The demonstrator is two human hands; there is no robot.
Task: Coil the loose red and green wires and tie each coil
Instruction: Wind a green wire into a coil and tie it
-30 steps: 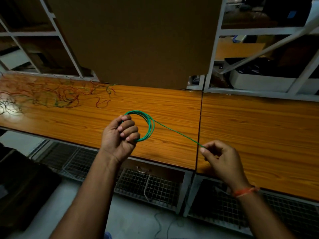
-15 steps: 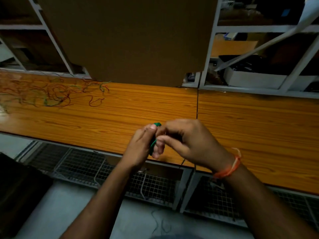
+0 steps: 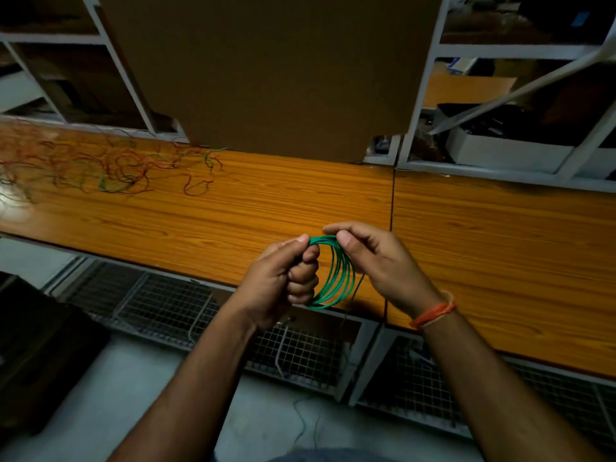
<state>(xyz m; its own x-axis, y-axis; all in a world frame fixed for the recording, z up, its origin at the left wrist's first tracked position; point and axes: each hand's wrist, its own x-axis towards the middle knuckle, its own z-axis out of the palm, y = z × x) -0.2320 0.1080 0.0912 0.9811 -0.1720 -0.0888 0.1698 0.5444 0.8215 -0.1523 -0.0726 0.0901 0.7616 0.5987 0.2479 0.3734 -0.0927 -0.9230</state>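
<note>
- Above the front edge of the desk (image 3: 233, 208), the green wire coil (image 3: 336, 278) hangs between both hands, its loops standing roughly upright.
- The left hand (image 3: 283, 281) fists its grip around the coil's left side; the right hand (image 3: 376, 258) pinches the top strands, with a free tail trailing down just right of the loops.
- The coil looks thin, glossy and springy, and is not yet tied.
- Tangled red and green wires (image 3: 110, 165) lie well apart, far left.

Dim room. Glare patch on the bench top (image 3: 233, 208) at far left edge. Shelves (image 3: 500, 48) above sit in deep shadow. Wide-angle bending at frame edges; slight softness throughout.
</note>
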